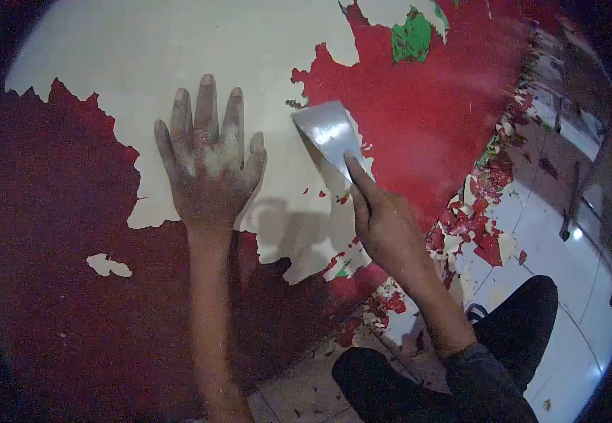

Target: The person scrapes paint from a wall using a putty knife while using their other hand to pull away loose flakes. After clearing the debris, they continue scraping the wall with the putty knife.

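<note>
My left hand [214,162] lies flat on the bare cream part of a large surface [158,42], fingers spread, with dust over its back. In my right hand [389,218] is a scraper [328,130] with a wide shiny metal blade; the index finger stretches along it and the handle is hidden in my grip. The blade overlaps the ragged border between the cream area and a sheet of red paint [426,106]. Darker red paint [94,303] covers the surface left of and below my left hand. A few small red flakes lie close under the blade.
Red, cream and green paint chips [471,218] are heaped along the surface's lower right edge. A green patch [411,35] shows in the red near the top. White floor tiles [524,233] extend at right, near my dark-clothed knees [517,324]. Dark metal bars [570,197] stand farther right.
</note>
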`<state>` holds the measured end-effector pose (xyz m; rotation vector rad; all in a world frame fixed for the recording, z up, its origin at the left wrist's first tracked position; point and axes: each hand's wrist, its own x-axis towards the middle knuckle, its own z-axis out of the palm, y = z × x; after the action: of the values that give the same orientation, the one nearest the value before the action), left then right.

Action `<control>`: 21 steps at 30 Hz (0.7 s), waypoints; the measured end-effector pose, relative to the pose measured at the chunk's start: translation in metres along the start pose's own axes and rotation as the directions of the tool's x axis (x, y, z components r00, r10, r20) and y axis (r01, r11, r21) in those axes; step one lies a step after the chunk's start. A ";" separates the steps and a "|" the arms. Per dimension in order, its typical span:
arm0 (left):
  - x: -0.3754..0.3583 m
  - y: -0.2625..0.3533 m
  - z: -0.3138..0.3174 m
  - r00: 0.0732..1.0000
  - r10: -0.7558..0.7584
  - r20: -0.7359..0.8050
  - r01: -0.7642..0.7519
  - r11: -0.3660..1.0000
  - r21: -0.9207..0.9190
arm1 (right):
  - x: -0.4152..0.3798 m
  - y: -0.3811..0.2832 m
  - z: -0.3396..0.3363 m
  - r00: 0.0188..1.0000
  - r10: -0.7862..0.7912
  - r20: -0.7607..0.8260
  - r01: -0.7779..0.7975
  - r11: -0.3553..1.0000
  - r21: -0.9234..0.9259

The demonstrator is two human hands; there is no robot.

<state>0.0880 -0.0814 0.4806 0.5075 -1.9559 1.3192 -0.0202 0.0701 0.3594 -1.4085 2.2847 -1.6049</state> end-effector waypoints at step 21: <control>0.001 0.000 -0.002 1.000 -0.005 -0.028 0.002 0.997 -0.077 | -0.004 0.000 0.005 1.000 -0.014 0.018 0.013 1.000 0.023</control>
<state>0.0880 -0.0796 0.4822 0.4521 -1.9731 1.2372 -0.0158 0.0691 0.3556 -1.4304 2.2445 -1.6095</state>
